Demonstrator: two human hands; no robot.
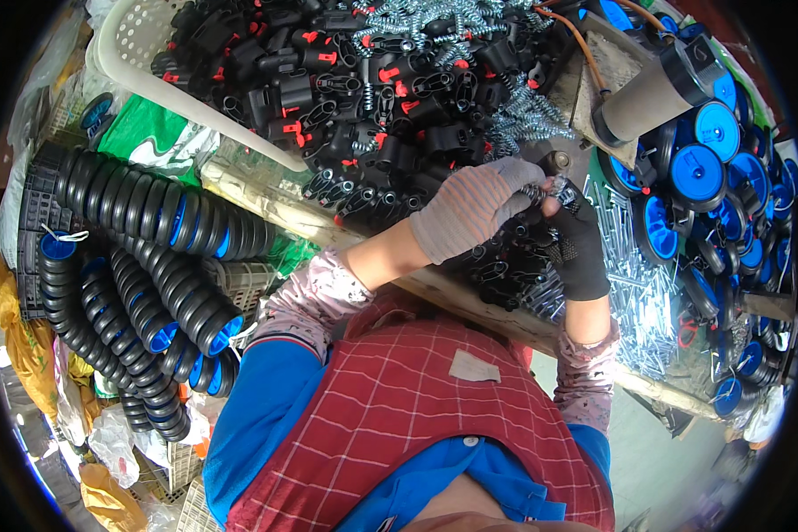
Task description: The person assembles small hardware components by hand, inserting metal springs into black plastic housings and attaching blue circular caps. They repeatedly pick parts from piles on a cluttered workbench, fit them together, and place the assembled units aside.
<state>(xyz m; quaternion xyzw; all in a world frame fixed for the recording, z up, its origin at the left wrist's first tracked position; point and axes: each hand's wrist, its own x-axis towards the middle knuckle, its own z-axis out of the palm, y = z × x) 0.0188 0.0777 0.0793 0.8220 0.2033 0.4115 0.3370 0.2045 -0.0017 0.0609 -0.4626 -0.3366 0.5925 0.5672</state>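
Note:
My left hand (pixel 477 209), in a grey striped glove with bare fingertips, is closed in a pinch. Against it, my right hand (pixel 580 238) in a dark glove has its fingers curled together. Something small and partly metallic sits between the two sets of fingertips; the fingers cover most of it. Just beyond the hands, black plastic housings with red tabs (pixel 397 155) lie heaped on the bench. Loose metal springs (pixel 530 117) spread over the heap's right side. Beside my right hand is a pile of long silver pins (pixel 634 288).
A white perforated basket (pixel 137 66) lies tipped at the upper left. Strung stacks of black wheels with blue hubs (pixel 164 208) hang at left. More blue-hubbed wheels (pixel 699 170) pile up at right, near a grey cylinder (pixel 643 102). The wooden bench edge (pixel 479 306) runs before me.

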